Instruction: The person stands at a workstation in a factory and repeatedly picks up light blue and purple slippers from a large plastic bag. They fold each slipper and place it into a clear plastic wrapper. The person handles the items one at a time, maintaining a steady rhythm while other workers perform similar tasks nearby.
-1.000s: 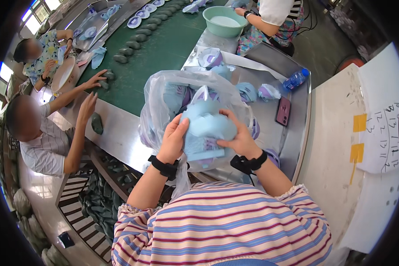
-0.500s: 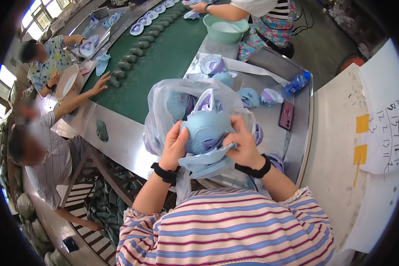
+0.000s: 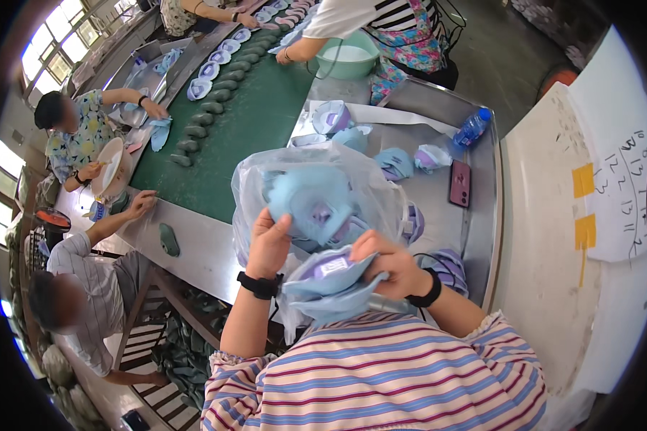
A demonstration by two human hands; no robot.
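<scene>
— What has the left hand (image 3: 267,244) got?
— Its fingers are curled around the edge of a light blue shoe upper (image 3: 305,201), held up against the clear plastic bag (image 3: 266,176).
— And the right hand (image 3: 388,262)?
— It is pinched on a stack of blue uppers (image 3: 331,284), which lies lower, between both wrists, above the steel table (image 3: 438,208).

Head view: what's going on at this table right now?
A person in a striped top holds a clear plastic bag stuffed with pale blue shoe uppers. The left hand grips one upper at the bag's mouth; the right hand holds a stack of uppers just below it. More uppers, a phone and a bottle lie on the metal table. Other people work along the green belt beyond.
</scene>
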